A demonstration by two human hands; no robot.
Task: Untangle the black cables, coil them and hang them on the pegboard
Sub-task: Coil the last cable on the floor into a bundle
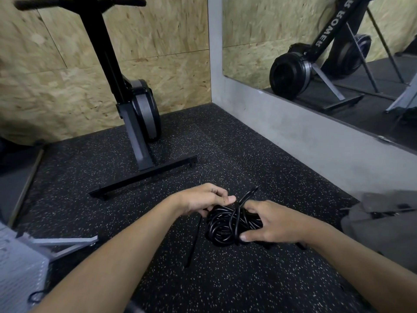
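black rubber floor (225,154), pale speckles, seam running away from you toward corner. upright rowing machine (140,109) stands on it ahead of you, to your left, resting on long black base bar (144,179) flat on rubber. near your left side, grey metal frame (67,243) lies low on floor, touching white perforated panel (18,267) at frame edge. one black cable strand (191,245) slants down toward floor before you; tip contact unclear.

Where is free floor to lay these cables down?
Free: floor between rower base and grey wall, also below the forearms. Crowded: lower left by the metal frame, and around the cable bundle held by left hand and right hand.
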